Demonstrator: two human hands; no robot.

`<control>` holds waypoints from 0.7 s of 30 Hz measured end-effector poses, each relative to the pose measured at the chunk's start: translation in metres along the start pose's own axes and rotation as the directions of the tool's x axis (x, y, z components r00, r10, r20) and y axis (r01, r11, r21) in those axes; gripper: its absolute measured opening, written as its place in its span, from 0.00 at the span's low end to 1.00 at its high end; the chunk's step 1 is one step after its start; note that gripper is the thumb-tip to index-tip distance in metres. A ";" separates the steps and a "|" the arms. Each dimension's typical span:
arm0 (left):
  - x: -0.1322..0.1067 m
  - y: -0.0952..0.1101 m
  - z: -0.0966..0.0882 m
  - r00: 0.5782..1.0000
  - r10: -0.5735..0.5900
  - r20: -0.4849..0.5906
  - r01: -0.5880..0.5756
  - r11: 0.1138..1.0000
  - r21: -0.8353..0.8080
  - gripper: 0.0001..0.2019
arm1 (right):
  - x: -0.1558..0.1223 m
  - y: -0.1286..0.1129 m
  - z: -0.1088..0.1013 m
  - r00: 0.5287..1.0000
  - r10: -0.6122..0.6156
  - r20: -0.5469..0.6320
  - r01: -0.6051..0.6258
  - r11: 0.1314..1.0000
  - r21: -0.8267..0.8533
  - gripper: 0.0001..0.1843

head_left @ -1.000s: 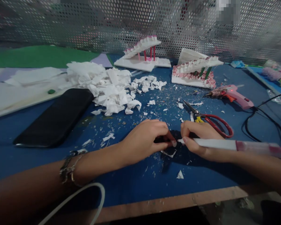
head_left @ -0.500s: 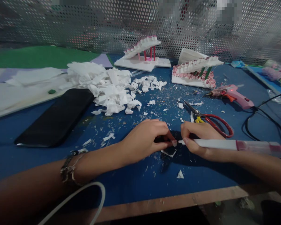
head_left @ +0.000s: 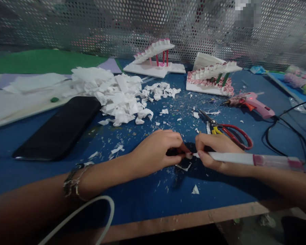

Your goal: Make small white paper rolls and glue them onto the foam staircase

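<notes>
Pen [head_left: 231, 158], white with pink band: near desk [head_left: 148, 204] front edge, right of middle, almost level, tip pointing left, rear end over right forearm.

Right hand [head_left: 216, 151]: gripping pen close to tip, writing-style, fingers bent. Left hand [head_left: 159, 149]: palm down, knuckles up, index curled toward thumb right at pen tip; can't tell if that pinch is closed on anything. Forearms come in over front edge from either side, bracelets on left wrist.

Tightest spot: red-handled scissors [head_left: 236, 134] just behind right hand, partly hidden by it. Pink glue gun [head_left: 257, 103] past them toward right edge; black cable [head_left: 267, 136] loops near pen's rear. Dark phone [head_left: 60, 129] toward left edge, torn white paper [head_left: 122, 92] heaped behind it. Two white stair models [head_left: 154, 59] by rear edge, perforated screen [head_left: 142, 27] beyond. White cord [head_left: 109, 207] arcs over front edge by left forearm.
</notes>
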State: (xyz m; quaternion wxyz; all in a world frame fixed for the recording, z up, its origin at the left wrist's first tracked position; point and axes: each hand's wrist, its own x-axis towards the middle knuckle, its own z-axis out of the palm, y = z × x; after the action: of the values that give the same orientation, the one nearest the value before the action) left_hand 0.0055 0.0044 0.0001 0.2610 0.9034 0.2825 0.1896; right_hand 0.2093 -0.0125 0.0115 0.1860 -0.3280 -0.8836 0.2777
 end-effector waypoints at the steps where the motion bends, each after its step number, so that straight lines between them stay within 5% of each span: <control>1: 0.000 0.000 0.000 1.000 0.001 0.000 -0.001 1.000 0.001 0.05 | 0.000 0.000 0.000 1.000 0.015 -0.023 -0.014 1.000 0.004 0.07; 21: -0.002 0.003 0.005 0.999 -0.007 0.034 0.004 0.996 0.085 0.06 | -0.002 0.002 -0.003 0.999 0.036 -0.005 -0.036 0.997 0.062 0.10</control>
State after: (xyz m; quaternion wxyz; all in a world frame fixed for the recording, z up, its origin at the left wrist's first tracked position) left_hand 0.0077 -0.0006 -0.0026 0.2274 0.9161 0.2882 0.1614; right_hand 0.2134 -0.0116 0.0123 0.1937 -0.3388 -0.8680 0.3071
